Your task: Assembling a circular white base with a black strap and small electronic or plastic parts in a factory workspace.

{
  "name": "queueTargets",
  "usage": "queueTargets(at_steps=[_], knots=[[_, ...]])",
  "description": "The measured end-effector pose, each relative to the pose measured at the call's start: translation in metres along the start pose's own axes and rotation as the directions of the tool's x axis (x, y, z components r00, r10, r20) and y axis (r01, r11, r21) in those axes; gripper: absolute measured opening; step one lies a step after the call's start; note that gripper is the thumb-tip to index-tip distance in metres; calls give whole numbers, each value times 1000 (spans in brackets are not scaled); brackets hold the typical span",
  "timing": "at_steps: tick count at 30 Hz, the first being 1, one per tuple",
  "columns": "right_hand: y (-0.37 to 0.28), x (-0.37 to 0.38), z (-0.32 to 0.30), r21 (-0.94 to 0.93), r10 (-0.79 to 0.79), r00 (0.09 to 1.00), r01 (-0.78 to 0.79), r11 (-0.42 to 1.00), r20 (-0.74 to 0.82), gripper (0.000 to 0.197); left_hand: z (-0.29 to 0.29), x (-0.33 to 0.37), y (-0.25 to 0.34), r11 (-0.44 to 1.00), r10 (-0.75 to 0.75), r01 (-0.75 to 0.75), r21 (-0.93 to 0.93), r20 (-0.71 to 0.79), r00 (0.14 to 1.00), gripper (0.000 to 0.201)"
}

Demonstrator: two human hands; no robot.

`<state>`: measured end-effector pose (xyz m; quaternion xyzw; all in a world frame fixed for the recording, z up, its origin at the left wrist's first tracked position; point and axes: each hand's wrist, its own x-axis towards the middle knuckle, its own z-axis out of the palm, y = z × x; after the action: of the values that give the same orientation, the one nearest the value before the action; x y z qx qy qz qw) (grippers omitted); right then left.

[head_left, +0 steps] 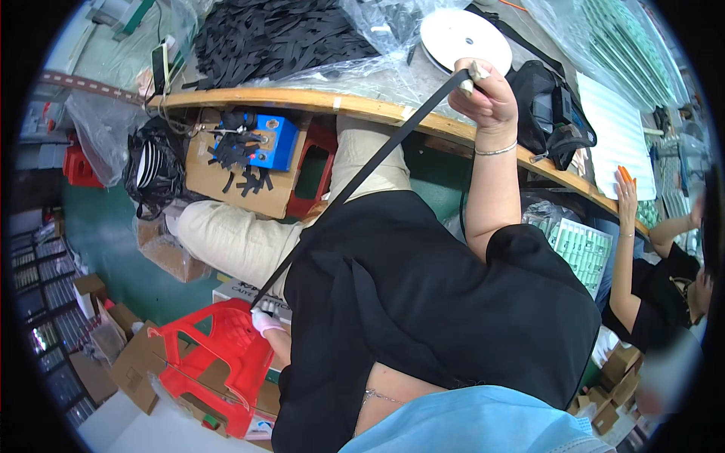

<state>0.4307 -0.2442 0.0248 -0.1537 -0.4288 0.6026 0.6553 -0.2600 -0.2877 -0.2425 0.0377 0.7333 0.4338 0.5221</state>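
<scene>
Left: red stool (236, 340); left hand (266, 320) beside it, fingers closed on the lower stretch of a black strap (390, 149). Blue machine (280, 140), loose strips (240, 151) about it, below tabletop (294, 97) edge. Strip pile (279, 41) on top. Strap slants up across the lap, straight. White reel (451, 34). Right hand (491, 100) just beside, fingers pinching strap's upper stretch. Then black bag (538, 106); a co-worker's hand (626, 195) by a white sheet (610, 128).
</scene>
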Motion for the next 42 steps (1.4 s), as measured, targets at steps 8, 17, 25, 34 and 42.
queueTargets(at_steps=[8, 17, 25, 34, 42], knots=[[42, 37, 28, -665, 368, 929, -303, 683, -45, 28, 41, -64, 62, 227, 219, -626, 746, 587, 779, 77], [43, 50, 53, -950, 497, 815, -199, -240, -297, 31, 242, -206, 143, 240, 262, -916, 323, 887, 381, 35], [-17, -7, -7, -633, -246, 777, -619, -464, -579, 48, 311, -237, 118, 122, -208, -954, 273, 947, 244, 44], [-28, -10, -129, -476, -641, 440, -870, -131, -629, 78, 487, -346, 78, 869, -465, -242, 433, 880, -94, 67], [-39, -13, -167, -499, -761, 275, -863, 73, -587, 70, 607, -350, 13, 811, -551, -142, 568, 822, 142, 55]])
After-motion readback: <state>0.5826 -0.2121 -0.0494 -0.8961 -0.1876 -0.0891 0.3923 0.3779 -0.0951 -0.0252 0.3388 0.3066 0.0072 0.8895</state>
